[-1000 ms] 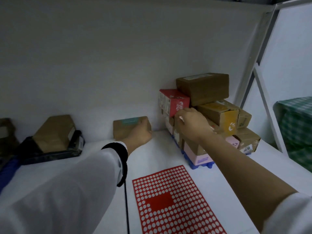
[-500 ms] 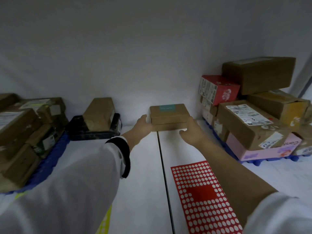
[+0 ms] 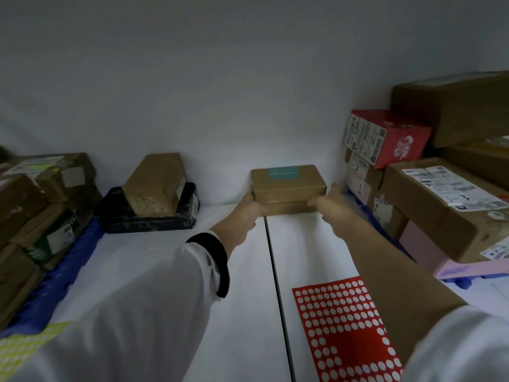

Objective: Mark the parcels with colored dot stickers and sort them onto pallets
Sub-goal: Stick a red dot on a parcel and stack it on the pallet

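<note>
Sorting appears well advanced but not finished. The blue pallet on the left [image 3: 68, 267] carries a stack of brown and green-labelled parcels, and the blue pallet on the right [image 3: 465, 281] holds a taller stack, including a red carton [image 3: 385, 136] and a pink box [image 3: 424, 252]. The small brown box with a teal label [image 3: 287, 186] stands on the white table [image 3: 165, 257] against the back wall, between the two pallets. The left hand [image 3: 248, 213] grips its lower left corner and the right hand [image 3: 330, 205] clasps its right end, with the fingers of both curled round it. No dot is visible on this box, so marking and placing seem outstanding. A brown parcel [image 3: 157, 183] rests on a black parcel [image 3: 154, 216] off any pallet, probably also pending. The red sticker sheet [image 3: 344, 326] lies near the right forearm, and a yellow sheet [image 3: 24, 346] sits at the lower left.
</note>
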